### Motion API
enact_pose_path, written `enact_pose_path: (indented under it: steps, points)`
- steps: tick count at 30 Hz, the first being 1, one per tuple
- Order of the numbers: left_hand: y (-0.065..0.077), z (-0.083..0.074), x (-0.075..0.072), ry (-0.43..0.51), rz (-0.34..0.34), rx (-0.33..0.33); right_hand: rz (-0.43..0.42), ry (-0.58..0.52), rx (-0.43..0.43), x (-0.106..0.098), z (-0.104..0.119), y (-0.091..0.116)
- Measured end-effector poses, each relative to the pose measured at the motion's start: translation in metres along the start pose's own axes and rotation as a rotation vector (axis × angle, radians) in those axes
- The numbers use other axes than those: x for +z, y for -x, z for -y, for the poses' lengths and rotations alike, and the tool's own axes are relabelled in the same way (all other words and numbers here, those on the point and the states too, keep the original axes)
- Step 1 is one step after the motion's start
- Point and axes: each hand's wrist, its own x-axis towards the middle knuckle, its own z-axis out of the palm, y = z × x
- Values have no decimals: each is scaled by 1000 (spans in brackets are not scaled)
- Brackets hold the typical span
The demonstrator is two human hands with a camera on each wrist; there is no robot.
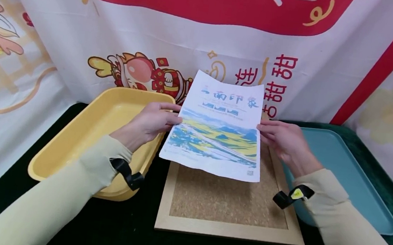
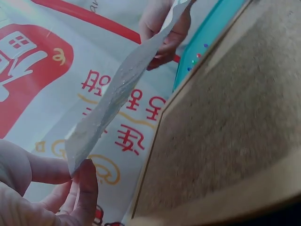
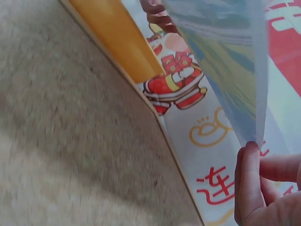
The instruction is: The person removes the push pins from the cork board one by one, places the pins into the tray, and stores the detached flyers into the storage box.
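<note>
Between both hands a printed paper sheet (image 1: 217, 132) is held up, with blue lettering at its top and a blue and yellow landscape below. My left hand (image 1: 148, 121) pinches its left edge between thumb and fingers, and my right hand (image 1: 284, 139) pinches the right edge. The sheet hangs over a wood-framed corkboard (image 1: 223, 205), overlapping its upper part in the head view. From the side, in the left wrist view, the paper (image 2: 110, 101) looks slightly wavy, raised off the cork (image 2: 235, 117).
A yellow tray (image 1: 43, 162) stands left of the corkboard, and a blue tray (image 1: 349, 174) lies to its right. Small coloured pins (image 2: 193, 62) show in the blue tray. Behind hangs a printed white and red cloth (image 1: 156, 26). Dark green cloth (image 1: 127, 231) covers the table.
</note>
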Motion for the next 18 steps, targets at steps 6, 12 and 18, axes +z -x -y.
enact_pose_path:
  steps: [6, 12, 18]
  points:
    - [6, 4, -17, -67, -23, -5, 0, -1, -11, 19, 5, 2]
    - [11, 5, -39, -107, -44, -1, 20, 19, -40, 45, 8, -1]
    - [17, 8, -71, -172, -56, 12, 53, -6, -61, 80, 8, -8]
